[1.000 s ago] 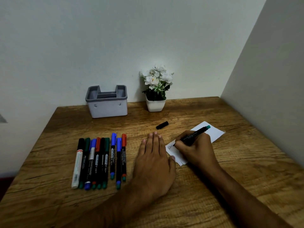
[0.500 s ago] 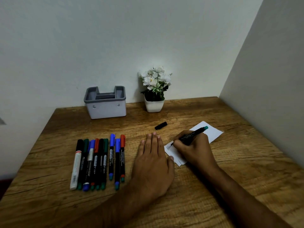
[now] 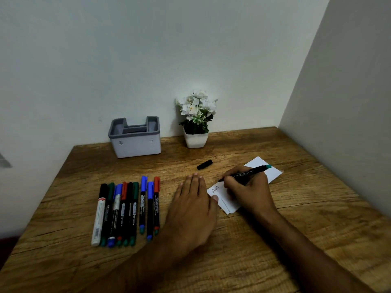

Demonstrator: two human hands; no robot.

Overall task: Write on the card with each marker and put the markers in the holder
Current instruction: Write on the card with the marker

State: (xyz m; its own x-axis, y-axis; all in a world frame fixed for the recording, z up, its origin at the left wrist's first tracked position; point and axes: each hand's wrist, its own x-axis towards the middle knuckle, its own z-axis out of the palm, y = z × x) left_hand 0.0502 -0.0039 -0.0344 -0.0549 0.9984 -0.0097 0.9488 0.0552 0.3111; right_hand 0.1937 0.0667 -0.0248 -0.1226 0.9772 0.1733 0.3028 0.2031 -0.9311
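The card lies on the table, right of centre, and I see only its far corner and its near left end; my right hand covers the middle. A short word in dark ink sits at the card's left end, too small for me to read surely. The right hand curls round a marker, pinching it low on the barrel, tip down on the card, its teal end pointing far and right. The tip itself is hard to make out against the fingers. My left hand lies flat on the table, fingers straight and together, holding nothing; its thumb touches the card's left edge. A black cap lies alone just beyond the left fingertips. Nine markers lie side by side to the left. The holder stands at the far edge against the wall, a flower pot to its right. I cannot see inside the holder.
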